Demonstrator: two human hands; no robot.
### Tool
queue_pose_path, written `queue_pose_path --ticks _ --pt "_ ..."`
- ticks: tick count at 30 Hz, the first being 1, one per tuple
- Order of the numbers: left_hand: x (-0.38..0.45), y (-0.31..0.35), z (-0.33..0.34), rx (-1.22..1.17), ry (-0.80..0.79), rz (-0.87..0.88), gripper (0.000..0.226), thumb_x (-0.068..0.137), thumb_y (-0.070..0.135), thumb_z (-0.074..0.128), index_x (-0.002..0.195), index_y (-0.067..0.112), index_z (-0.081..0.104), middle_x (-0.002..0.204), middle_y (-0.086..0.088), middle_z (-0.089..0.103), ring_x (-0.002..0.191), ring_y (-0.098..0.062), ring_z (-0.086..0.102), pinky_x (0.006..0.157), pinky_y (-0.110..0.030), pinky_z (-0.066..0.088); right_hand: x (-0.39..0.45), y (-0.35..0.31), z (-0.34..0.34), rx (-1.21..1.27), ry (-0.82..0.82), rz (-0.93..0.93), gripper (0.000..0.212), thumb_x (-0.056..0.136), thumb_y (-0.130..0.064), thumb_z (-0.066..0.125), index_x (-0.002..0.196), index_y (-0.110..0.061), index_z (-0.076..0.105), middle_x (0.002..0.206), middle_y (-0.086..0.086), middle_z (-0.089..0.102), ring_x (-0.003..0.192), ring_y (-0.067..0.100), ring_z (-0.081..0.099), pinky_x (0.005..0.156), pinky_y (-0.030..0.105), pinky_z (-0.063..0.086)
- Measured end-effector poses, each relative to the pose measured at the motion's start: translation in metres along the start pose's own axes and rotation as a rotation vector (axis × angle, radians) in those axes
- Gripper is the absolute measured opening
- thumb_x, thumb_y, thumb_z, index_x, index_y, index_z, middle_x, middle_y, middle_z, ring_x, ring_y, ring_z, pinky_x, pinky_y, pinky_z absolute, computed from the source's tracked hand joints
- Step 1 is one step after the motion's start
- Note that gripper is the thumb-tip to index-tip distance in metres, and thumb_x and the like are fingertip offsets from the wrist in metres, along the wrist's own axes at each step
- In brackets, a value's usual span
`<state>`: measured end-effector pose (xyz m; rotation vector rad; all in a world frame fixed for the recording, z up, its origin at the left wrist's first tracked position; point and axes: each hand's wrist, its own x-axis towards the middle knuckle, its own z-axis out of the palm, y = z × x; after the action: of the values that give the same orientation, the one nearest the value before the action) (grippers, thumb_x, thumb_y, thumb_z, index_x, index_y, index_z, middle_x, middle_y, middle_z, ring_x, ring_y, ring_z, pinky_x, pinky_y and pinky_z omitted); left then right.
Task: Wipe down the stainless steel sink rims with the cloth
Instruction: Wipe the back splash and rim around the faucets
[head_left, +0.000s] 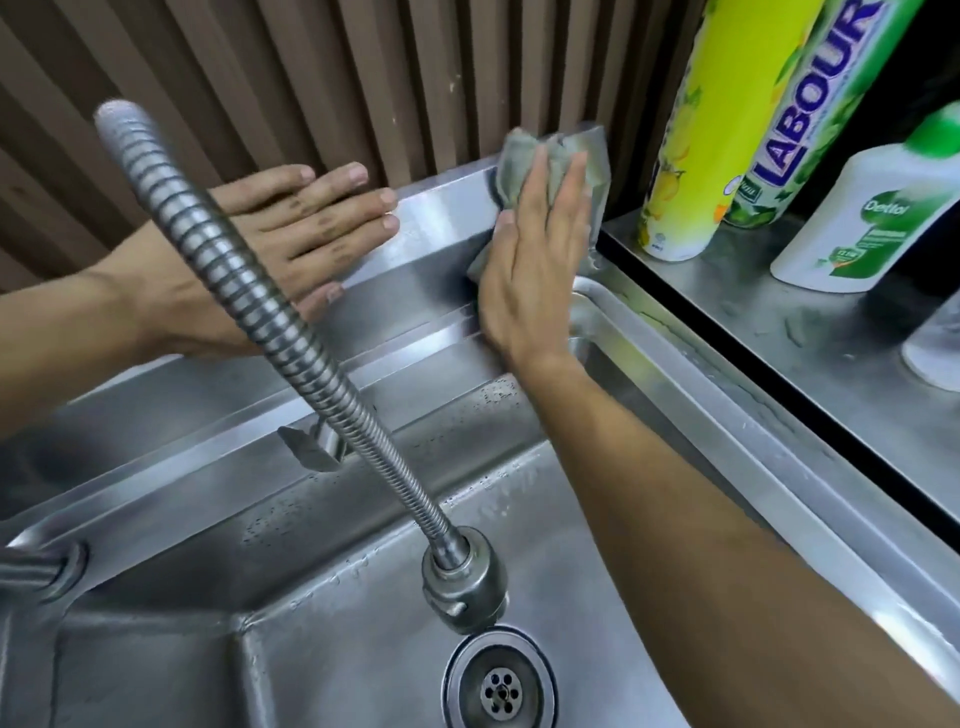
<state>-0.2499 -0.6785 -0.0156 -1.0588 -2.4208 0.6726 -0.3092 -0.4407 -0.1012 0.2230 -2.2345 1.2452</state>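
A grey-green cloth (519, 156) is pressed flat against the back upstand of the stainless steel sink (431, 260), near its far right corner. My right hand (535, 249) lies on the cloth with fingers straight, pushing it against the steel. Further left, my left hand (296, 223) rests flat on the same upstand, fingers spread, holding nothing. Part of the cloth is hidden under my right palm.
A flexible ribbed steel tap hose (270, 317) arcs across the basin, ending in a spray head above the drain (501, 691). On the steel shelf (810, 322) to the right stand a yellow spray can (727, 119), a green Labour can (815, 104) and a white Dettol bottle (862, 218).
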Motion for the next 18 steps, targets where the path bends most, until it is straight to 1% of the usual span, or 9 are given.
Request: queue_pose_path --ticks 2,3,7,10,11,12,15,16,18 --pt "0.006 0.0 -0.015 -0.004 -0.018 -0.008 0.061 0.107 0.03 0.025 0.164 0.007 0.021 0.171 -0.011 0.019 0.159 -0.031 0.016 0.127 -0.045 0.013 0.015 0.005 -0.003 -0.023 0.043 0.11 0.057 0.111 -0.027 0.025 0.165 -0.014 0.017 0.173 0.016 -0.001 0.159 0.041 -0.007 0.128 0.055 -0.004" --pt "0.006 0.002 -0.014 0.002 -0.005 -0.019 0.061 0.107 0.03 0.026 0.163 0.007 0.022 0.171 -0.012 0.02 0.159 -0.031 0.017 0.127 -0.043 0.012 0.013 -0.003 -0.002 -0.031 0.021 0.076 0.057 0.111 -0.027 0.025 0.165 -0.012 0.018 0.173 0.016 -0.001 0.158 0.042 -0.009 0.128 0.055 -0.006" --pt "0.004 0.01 -0.014 0.095 0.104 -0.073 0.06 0.108 0.028 0.032 0.162 0.003 0.026 0.169 -0.014 0.027 0.155 -0.033 0.028 0.125 -0.041 0.013 -0.039 -0.039 0.018 -0.043 -0.211 -0.327 0.055 0.111 -0.021 0.029 0.163 -0.005 0.023 0.173 0.018 0.007 0.159 0.042 -0.004 0.127 0.06 0.002" --pt "0.005 0.01 -0.016 0.103 0.128 -0.093 0.061 0.108 0.029 0.032 0.162 0.002 0.023 0.169 -0.015 0.026 0.155 -0.033 0.027 0.125 -0.041 0.014 -0.022 -0.023 0.008 -0.078 -0.197 -0.427 0.053 0.111 -0.017 0.035 0.162 -0.004 0.026 0.171 0.022 0.012 0.159 0.042 0.003 0.127 0.059 0.006" --pt "0.003 0.01 -0.011 0.098 0.119 -0.083 0.061 0.108 0.028 0.031 0.162 0.003 0.023 0.169 -0.015 0.025 0.156 -0.032 0.026 0.125 -0.041 0.014 -0.012 -0.015 0.005 -0.09 -0.154 -0.408 0.053 0.111 -0.014 0.036 0.161 -0.002 0.025 0.17 0.024 0.012 0.159 0.042 0.005 0.128 0.059 0.005" --pt "0.003 0.008 -0.012 0.082 0.094 -0.064 0.06 0.108 0.027 0.031 0.163 0.004 0.022 0.17 -0.014 0.024 0.157 -0.031 0.023 0.126 -0.041 0.013 0.001 -0.006 0.0 -0.076 -0.098 -0.325 0.053 0.111 -0.013 0.035 0.161 -0.001 0.023 0.17 0.026 0.01 0.159 0.042 0.003 0.128 0.058 0.002" --pt "0.003 0.004 -0.009 0.065 0.033 -0.01 0.06 0.106 0.025 0.03 0.163 0.007 0.023 0.171 -0.011 0.021 0.159 -0.03 0.017 0.127 -0.041 0.009 0.021 -0.003 -0.004 0.09 0.029 0.043 0.055 0.113 -0.018 0.03 0.163 -0.001 0.017 0.171 0.025 -0.002 0.158 0.043 -0.011 0.128 0.05 -0.012" --pt "0.004 0.004 -0.01 0.059 0.025 0.002 0.06 0.106 0.024 0.03 0.163 0.007 0.024 0.171 -0.011 0.022 0.159 -0.031 0.018 0.127 -0.041 0.009 0.013 -0.013 0.001 0.097 0.018 0.048 0.055 0.112 -0.017 0.031 0.163 0.0 0.017 0.171 0.024 -0.001 0.158 0.042 -0.012 0.128 0.051 -0.012" --pt "0.006 0.003 -0.009 0.05 0.033 -0.01 0.059 0.105 0.025 0.03 0.161 0.006 0.028 0.169 -0.013 0.025 0.157 -0.033 0.022 0.127 -0.043 0.011 -0.02 -0.036 0.012 0.086 -0.089 -0.13 0.056 0.109 -0.006 0.036 0.162 0.001 0.019 0.172 0.023 0.003 0.159 0.038 -0.007 0.128 0.058 -0.004"
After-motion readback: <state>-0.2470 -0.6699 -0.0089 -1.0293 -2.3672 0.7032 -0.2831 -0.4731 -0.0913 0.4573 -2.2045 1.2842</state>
